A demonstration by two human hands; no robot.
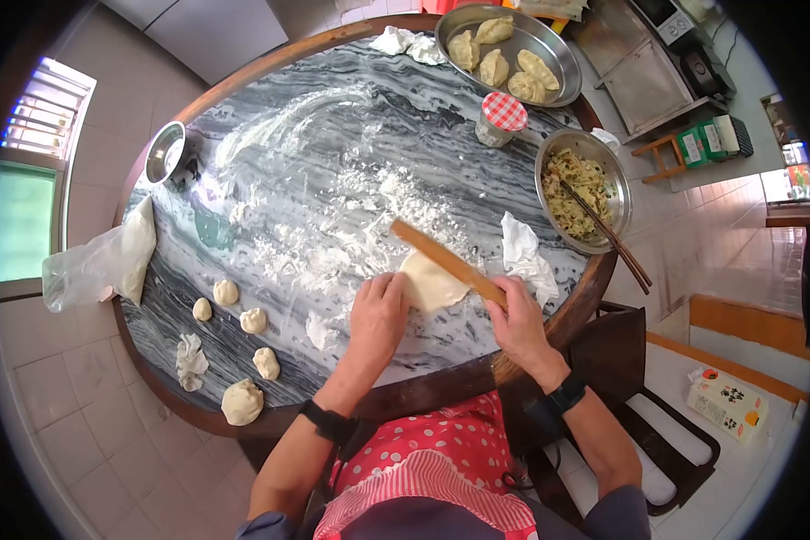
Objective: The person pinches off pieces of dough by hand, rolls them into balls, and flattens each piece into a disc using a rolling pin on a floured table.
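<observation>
A flattened round of dough [430, 286] lies on the floured marble table. My left hand [378, 317] is at its left edge, fingers together and gripping the rim. My right hand [518, 322] is closed around the near end of a wooden rolling pin [450, 261], which slants across the dough's upper right part. Left of my hands are several small dough pieces [253, 320] and one larger dough lump [242, 401]. Loose flour [360, 225] is spread beyond the dough round.
A bowl of chopped filling [574, 184] with chopsticks [607, 236] stands at the right edge. Behind it are a jar with a checked lid [502, 117] and a tray of filled dumplings [553, 56]. A metal bowl [166, 153] and plastic bag [108, 261] are at left; crumpled tissue [526, 256] lies right.
</observation>
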